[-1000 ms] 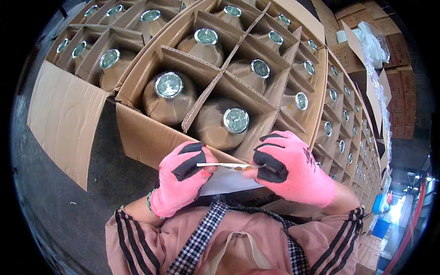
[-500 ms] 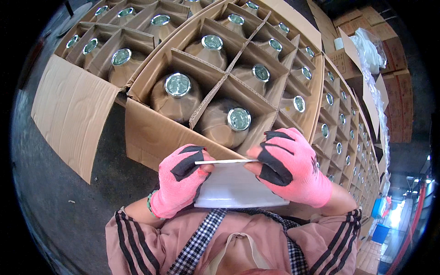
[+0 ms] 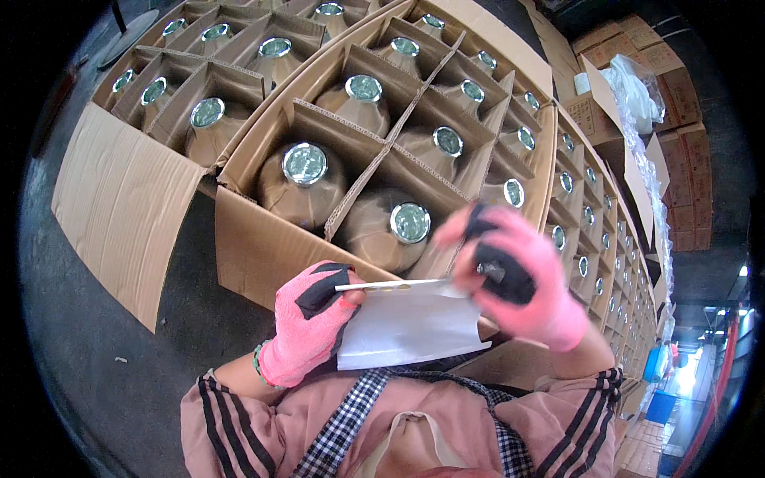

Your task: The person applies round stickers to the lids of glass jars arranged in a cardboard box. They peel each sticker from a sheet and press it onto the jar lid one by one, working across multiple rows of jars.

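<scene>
In front of my chest my left hand (image 3: pixel 315 323), in a pink and black glove with bare fingertips, pinches the left end of a glossy white sheet (image 3: pixel 406 328). Small yellowish dots show along the sheet's upper edge, and its lower edge hangs loose. My right hand (image 3: pixel 522 275), gloved the same way, is raised at the sheet's right end. Its fingers are curled and smeared by motion, so whether they grip anything is unclear. Just beyond both hands, silvered glass flasks (image 3: pixel 304 187) stand neck up in a divided cardboard box (image 3: pixel 263 255).
To the left is another divided box of flasks with its flap (image 3: pixel 119 207) folded out. A long row of such boxes (image 3: pixel 602 231) runs along the right. Stacked brown cartons (image 3: pixel 685 175) and clear plastic wrap (image 3: pixel 637 92) lie beyond. Dark floor (image 3: pixel 199 334) shows at left.
My right hand has lifted off the sheet's upper edge and moved slightly up and right. The sheet's right end now sags and curls. My left hand keeps its pinch.
</scene>
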Demonstrator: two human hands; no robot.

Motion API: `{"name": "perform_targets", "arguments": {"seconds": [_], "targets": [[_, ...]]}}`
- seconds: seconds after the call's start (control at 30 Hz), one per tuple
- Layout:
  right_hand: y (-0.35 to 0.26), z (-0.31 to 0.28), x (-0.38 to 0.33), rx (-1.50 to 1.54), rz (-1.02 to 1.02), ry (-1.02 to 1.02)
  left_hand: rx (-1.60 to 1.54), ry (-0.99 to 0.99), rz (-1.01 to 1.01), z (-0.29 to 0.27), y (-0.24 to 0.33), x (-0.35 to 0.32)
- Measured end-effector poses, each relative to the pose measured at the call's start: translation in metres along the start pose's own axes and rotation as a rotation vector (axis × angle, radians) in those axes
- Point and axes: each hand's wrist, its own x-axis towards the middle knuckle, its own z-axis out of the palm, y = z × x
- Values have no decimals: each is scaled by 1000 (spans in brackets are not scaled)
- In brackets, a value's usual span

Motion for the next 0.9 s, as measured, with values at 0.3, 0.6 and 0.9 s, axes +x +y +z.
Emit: {"name": "perform_targets", "arguments": {"seconds": [0.3, 0.6, 0.9], "targets": [[227, -50, 94, -617, 467, 217, 97, -83, -41, 4, 1, 5], [265, -28, 156, -1045, 597, -416, 150, -70, -55, -3, 2, 6], [246, -34, 132, -997, 481, 87, 128, -84, -80, 0, 5, 8]]}}
